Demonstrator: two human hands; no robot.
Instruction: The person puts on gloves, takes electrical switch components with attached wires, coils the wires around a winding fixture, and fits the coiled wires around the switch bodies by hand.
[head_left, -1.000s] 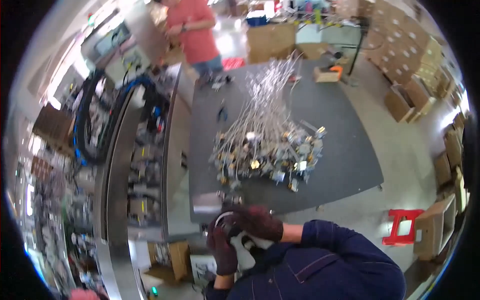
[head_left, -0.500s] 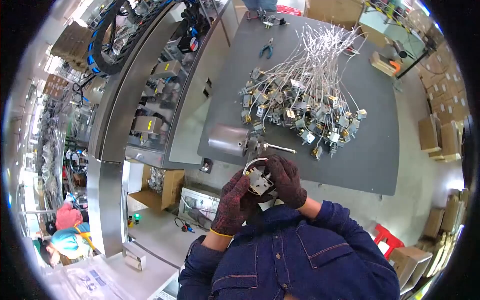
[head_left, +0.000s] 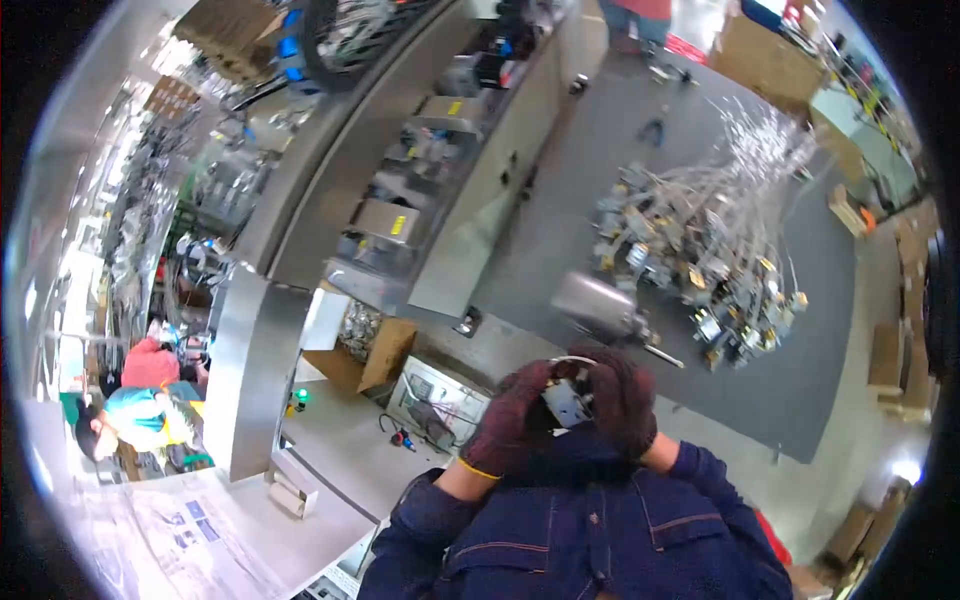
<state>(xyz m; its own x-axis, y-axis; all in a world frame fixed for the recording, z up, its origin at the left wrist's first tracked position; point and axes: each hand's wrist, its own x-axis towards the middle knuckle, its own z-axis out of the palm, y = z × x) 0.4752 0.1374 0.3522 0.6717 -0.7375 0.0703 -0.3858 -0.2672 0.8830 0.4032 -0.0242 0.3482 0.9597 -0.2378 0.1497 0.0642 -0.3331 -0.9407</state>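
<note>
Both hands wear dark red knitted gloves and hold one small metal part (head_left: 567, 402) with a white wire looped over its top. My left hand (head_left: 508, 420) grips its left side, and my right hand (head_left: 622, 400) closes round its right side. Just beyond them, a metal cylinder (head_left: 597, 303) with a thin rod lies at the near edge of the dark table (head_left: 540, 245). Farther right on that table is a large heap of metal parts with pale wires (head_left: 700, 255). Blue-handled pliers (head_left: 655, 130) lie behind the heap.
A long steel machine (head_left: 330, 170) runs along the left side of the table. An open cardboard box (head_left: 385, 360) and a white control box (head_left: 437, 396) stand at lower left. A co-worker (head_left: 150, 400) is at far left; another person (head_left: 640, 20) stands beyond the table.
The view has swung left, so the table and heap appear farther right. Both hands still hold the metal part, which now shows its face. More of the bench at lower left is visible.
</note>
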